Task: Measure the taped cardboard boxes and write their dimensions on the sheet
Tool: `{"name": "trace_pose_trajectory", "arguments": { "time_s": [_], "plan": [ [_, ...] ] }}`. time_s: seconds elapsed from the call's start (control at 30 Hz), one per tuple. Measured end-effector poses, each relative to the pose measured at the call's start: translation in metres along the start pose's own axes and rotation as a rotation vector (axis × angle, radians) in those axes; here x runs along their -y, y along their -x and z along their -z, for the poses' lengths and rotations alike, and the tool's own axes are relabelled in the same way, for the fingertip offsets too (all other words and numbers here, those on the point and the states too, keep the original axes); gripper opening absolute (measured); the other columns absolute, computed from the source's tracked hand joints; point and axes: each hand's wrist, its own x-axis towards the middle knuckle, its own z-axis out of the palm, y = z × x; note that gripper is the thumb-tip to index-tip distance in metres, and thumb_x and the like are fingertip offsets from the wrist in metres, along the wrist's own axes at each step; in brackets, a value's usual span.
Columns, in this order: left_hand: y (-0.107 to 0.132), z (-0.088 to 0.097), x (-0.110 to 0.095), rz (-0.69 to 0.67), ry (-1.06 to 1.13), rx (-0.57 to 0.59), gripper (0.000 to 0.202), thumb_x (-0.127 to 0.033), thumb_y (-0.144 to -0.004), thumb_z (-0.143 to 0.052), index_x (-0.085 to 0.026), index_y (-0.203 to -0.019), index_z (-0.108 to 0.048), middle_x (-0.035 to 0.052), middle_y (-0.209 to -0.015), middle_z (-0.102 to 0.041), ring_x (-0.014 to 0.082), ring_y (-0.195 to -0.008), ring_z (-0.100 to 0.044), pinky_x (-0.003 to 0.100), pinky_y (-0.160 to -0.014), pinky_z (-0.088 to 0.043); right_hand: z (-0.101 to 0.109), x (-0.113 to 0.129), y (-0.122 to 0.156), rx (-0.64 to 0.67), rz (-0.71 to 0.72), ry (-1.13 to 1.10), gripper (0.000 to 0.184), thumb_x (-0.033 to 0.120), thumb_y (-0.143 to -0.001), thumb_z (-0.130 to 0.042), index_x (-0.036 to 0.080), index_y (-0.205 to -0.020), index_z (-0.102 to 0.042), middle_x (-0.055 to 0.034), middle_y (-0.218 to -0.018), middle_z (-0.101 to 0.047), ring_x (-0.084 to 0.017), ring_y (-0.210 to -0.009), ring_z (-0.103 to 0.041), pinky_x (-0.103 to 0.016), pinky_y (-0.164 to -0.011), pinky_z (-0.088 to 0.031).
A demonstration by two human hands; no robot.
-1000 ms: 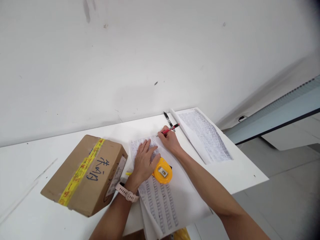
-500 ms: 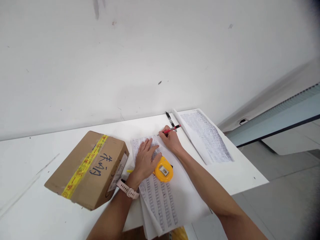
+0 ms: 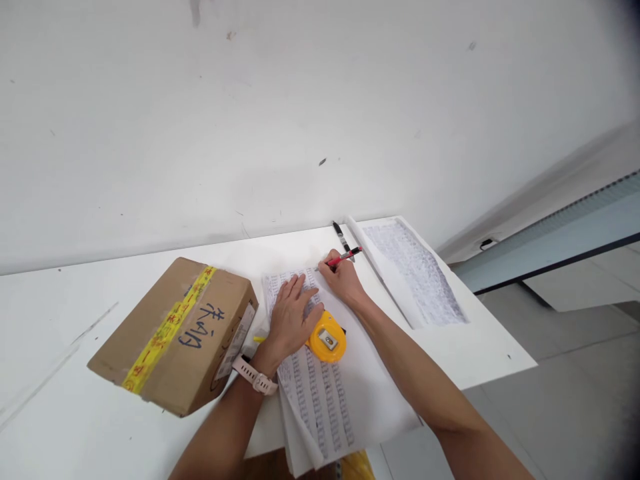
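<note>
My right hand (image 3: pixel 344 280) grips a red pen (image 3: pixel 344 257), its tip touching the top of a printed sheet (image 3: pixel 320 393) full of small rows of text. My left hand (image 3: pixel 292 320) lies flat on that sheet, fingers spread, with a pale pink watch at the wrist. A yellow tape measure (image 3: pixel 326 338) rests on the sheet just right of my left hand, below my right wrist. The sheet tops a stack of papers that hangs over the near edge of the white table (image 3: pixel 90 413).
A cardboard box (image 3: pixel 175 333) with yellow tape and handwritten marks sits left of my left arm. A second printed sheet (image 3: pixel 413 273) lies at the table's right end. A black marker (image 3: pixel 342 236) lies by the wall. The table's right edge drops to a grey floor.
Both hands stay in place on the sheet. The view has shifted slightly; the pen tip has barely moved.
</note>
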Motion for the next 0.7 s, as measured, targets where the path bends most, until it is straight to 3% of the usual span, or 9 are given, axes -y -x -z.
{"name": "trace_pose_trajectory", "arguments": {
  "time_s": [0.7],
  "plan": [
    [0.0005, -0.0012, 0.0004, -0.005, -0.008, -0.002, 0.036, -0.038, -0.097, -0.048, -0.021, -0.125, -0.063, 0.0110, -0.156, -0.042, 0.0273, -0.148, -0.030, 0.051, -0.122, -0.022, 0.0008, 0.0004, 0.0004, -0.021, -0.005, 0.009, 0.022, 0.031, -0.080, -0.055, 0.025, -0.066, -0.039, 0.0061, -0.053, -0.037, -0.014, -0.053, -0.037, -0.029, -0.054, -0.030]
  ]
}}
